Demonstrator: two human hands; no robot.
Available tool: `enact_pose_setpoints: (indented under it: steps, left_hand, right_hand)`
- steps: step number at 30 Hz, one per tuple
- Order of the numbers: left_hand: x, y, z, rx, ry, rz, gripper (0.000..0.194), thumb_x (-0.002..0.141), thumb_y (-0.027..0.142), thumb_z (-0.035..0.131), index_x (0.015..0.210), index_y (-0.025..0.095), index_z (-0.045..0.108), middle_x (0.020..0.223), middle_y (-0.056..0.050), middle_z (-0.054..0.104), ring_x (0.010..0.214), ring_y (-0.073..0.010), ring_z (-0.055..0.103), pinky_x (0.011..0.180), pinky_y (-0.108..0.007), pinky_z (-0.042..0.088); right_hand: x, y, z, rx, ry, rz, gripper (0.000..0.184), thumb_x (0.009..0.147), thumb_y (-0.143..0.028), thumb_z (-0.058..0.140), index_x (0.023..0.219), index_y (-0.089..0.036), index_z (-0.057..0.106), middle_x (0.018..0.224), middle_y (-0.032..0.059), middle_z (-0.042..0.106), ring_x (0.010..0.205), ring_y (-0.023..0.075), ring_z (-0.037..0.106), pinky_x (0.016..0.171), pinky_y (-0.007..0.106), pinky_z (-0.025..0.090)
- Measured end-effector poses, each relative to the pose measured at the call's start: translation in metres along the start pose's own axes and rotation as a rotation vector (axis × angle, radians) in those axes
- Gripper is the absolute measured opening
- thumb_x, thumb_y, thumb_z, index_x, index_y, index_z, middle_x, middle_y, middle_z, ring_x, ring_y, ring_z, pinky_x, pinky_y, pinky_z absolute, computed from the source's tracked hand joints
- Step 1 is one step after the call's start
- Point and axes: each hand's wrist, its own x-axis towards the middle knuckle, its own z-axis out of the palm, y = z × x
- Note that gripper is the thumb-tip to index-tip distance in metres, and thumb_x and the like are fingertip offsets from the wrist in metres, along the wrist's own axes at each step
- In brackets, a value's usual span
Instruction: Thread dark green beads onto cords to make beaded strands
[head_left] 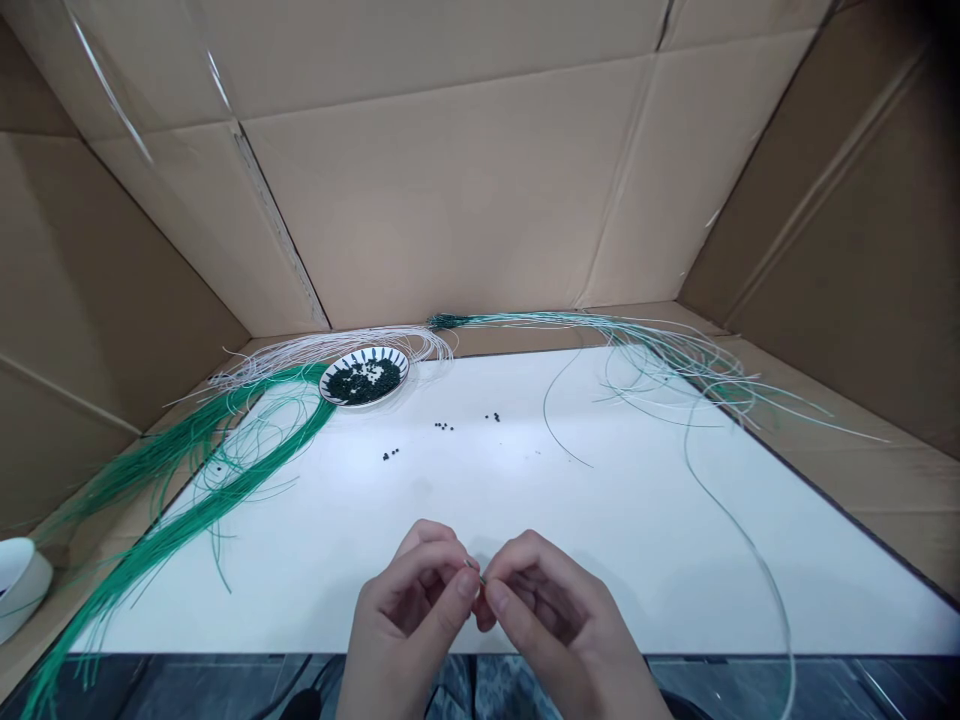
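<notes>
Near the front edge of the white board, my left hand [421, 600] and my right hand [551, 620] meet, fingertips almost touching. Both are closed in a pinch on a thin cord [469, 565]; a short pale end pokes out at my left fingertips. A small dark spot shows between the two pinches, too small to name. Most of the cord is hidden by my fingers. Beyond my hands lie small groups of black beads [444, 427]. Farther back, a patterned dish [328, 388] holds many more dark beads.
Bundles of green strands [225, 497] spread along the left side, beside white strands [315, 346]. At the back right lies a pale green bundle [540, 319] with dark ends. One long cord [750, 545] trails over the front edge. A white bowl [28, 585] stands far left; cardboard walls [450, 200] enclose the board.
</notes>
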Motion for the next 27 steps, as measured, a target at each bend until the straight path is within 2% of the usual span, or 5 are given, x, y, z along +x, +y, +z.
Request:
enact_pose_setpoints:
  steps: [4,9,15,22,27]
  left_hand:
    - [-0.001,-0.003,0.001,0.034,0.038,0.045,0.032,0.067,0.051,0.095,0.063,0.024,0.079,0.072,0.002,0.052,0.064,-0.0120,0.054,0.059,-0.020,0.045]
    - [-0.001,-0.007,-0.001,0.030,0.035,0.057,0.033,0.066,0.051,0.095,0.062,0.024,0.077,0.077,0.001,0.055,0.065,-0.0126,0.052,0.060,-0.021,0.044]
    - [0.003,-0.009,-0.009,0.092,-0.005,0.055,0.035,0.069,0.051,0.092,0.060,0.022,0.075,0.077,-0.001,0.054,0.070,-0.0164,0.054,0.064,-0.023,0.046]
    - [0.006,-0.011,-0.012,0.136,0.005,0.125,0.026,0.073,0.040,0.090,0.062,0.023,0.074,0.076,-0.001,0.056,0.072,-0.0173,0.054,0.064,-0.023,0.046]
    - [0.006,-0.017,-0.016,0.128,0.003,0.143,0.031,0.076,0.050,0.088,0.066,0.023,0.077,0.079,-0.001,0.056,0.070,-0.0169,0.056,0.063,-0.024,0.046]
  right_hand:
    - [0.001,-0.002,0.003,-0.061,0.046,0.041,0.024,0.071,-0.032,0.086,0.074,-0.022,0.065,0.067,-0.0046,0.058,0.065,0.0140,0.055,0.067,0.024,0.046]
    - [0.002,-0.002,0.004,-0.137,0.069,0.004,0.020,0.075,-0.035,0.075,0.069,-0.023,0.060,0.062,-0.0052,0.053,0.063,0.0151,0.050,0.066,0.027,0.041]
    - [0.004,-0.003,0.004,-0.265,0.108,-0.047,0.017,0.073,-0.034,0.067,0.065,-0.023,0.056,0.063,-0.0046,0.047,0.066,0.0165,0.042,0.066,0.028,0.035]
    - [0.007,-0.003,0.004,-0.391,0.074,-0.067,0.013,0.072,-0.032,0.059,0.065,-0.024,0.050,0.064,-0.0050,0.039,0.064,0.0169,0.039,0.063,0.030,0.032]
    - [0.006,-0.004,0.007,-0.407,0.078,-0.074,0.013,0.073,-0.033,0.060,0.067,-0.023,0.053,0.065,-0.0046,0.042,0.065,0.0167,0.040,0.064,0.030,0.033]
